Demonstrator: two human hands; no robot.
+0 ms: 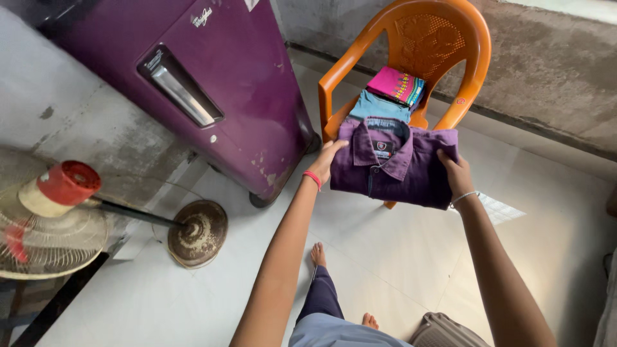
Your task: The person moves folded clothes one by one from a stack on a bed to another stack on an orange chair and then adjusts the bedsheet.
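We hold a folded purple shirt between both hands at the front edge of an orange plastic chair. Our left hand closes its fingers on the shirt's left edge, and our right hand grips the right edge, fingers tucked underneath. Behind the shirt, on the seat, lie a folded blue garment and a pink one. A purple refrigerator stands just left of the chair.

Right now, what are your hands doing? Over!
Left hand and right hand both gripping folded purple shirt. Shirt at front edge of orange chair. Blue and pink folded clothes behind it.
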